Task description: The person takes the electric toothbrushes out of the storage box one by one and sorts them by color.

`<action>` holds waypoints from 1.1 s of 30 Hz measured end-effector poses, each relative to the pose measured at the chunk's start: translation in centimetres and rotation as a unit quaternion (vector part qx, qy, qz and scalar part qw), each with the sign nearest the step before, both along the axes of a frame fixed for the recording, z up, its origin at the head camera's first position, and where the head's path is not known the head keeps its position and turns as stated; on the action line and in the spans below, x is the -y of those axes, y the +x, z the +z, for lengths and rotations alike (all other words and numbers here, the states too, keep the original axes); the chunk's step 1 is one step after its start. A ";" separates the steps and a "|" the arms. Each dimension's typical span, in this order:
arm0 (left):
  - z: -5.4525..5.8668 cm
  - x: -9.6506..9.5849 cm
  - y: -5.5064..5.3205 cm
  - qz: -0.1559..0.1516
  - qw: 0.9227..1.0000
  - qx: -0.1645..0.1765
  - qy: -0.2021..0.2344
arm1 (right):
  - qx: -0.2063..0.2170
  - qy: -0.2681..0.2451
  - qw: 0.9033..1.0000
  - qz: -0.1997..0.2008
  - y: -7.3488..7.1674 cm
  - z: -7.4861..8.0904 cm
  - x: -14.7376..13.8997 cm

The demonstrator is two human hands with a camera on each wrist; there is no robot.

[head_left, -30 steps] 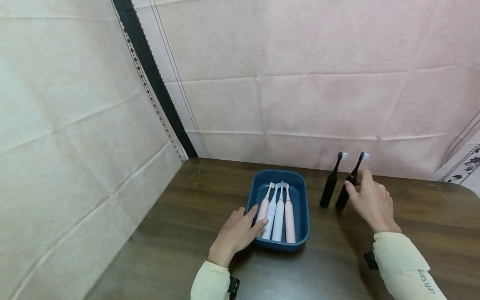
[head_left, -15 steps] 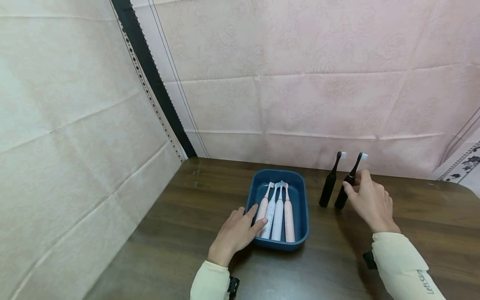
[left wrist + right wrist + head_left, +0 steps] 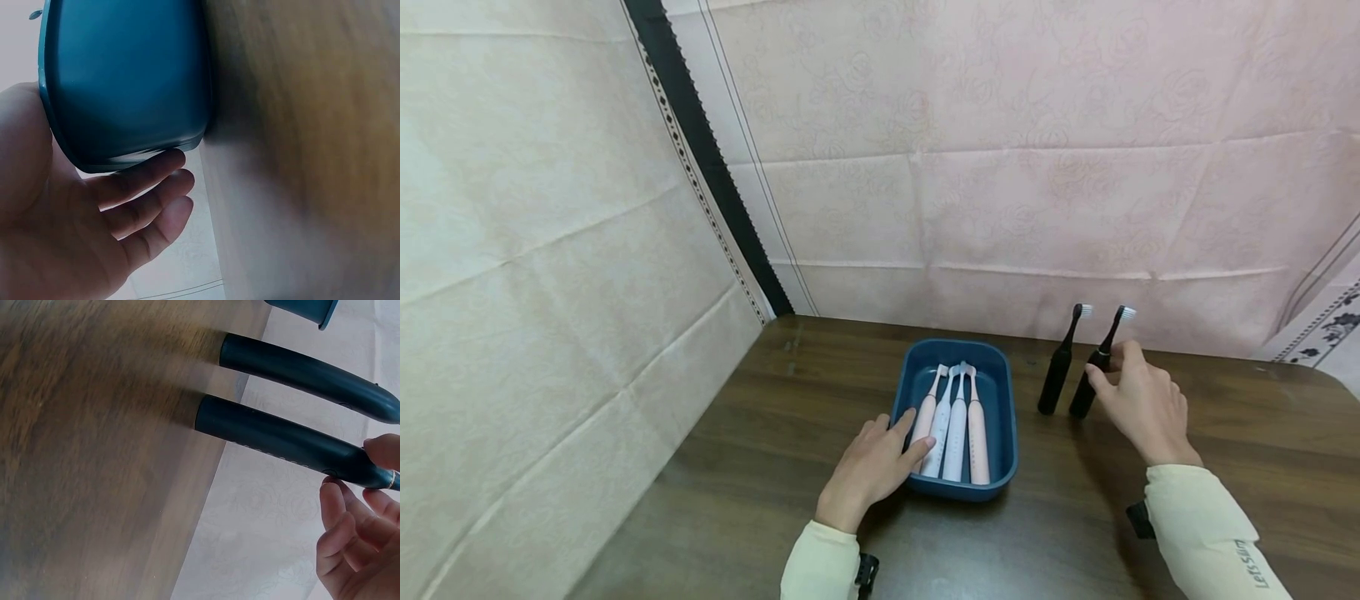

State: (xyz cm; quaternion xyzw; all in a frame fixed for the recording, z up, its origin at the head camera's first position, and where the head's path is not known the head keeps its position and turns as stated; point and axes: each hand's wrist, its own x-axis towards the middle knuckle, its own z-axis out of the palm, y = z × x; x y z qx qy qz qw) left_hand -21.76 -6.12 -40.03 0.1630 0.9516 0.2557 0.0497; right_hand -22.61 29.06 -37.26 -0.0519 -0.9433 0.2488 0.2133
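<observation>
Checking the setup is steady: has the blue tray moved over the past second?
No; in the head view, the blue tray shows no visible shift against the table's back-left corner.

The head view looks forward and down at the table (image 3: 722, 492). The wrist views sit close (table tipped sideways in both), the left facing a blue bin (image 3: 131, 81), the right a black toothbrush (image 3: 275, 435), each also in the head view.

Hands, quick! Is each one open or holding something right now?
Left hand: holding the tub by its edge.
Right hand: holding the right black toothbrush between thumb and fingers.
</observation>
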 end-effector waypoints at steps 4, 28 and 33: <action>0.0 -0.1 0.0 -0.002 1.000 0.000 -0.002 | 0.002 -0.001 1.000 -0.003 0.4 0.2 -0.1; -0.1 0.2 -0.1 -0.008 1.000 -0.001 0.009 | 0.016 -0.011 1.000 -0.006 4.1 0.6 -0.6; -0.1 0.2 0.0 -0.008 1.000 0.004 0.013 | 0.020 -0.013 1.000 0.004 4.9 0.1 -0.3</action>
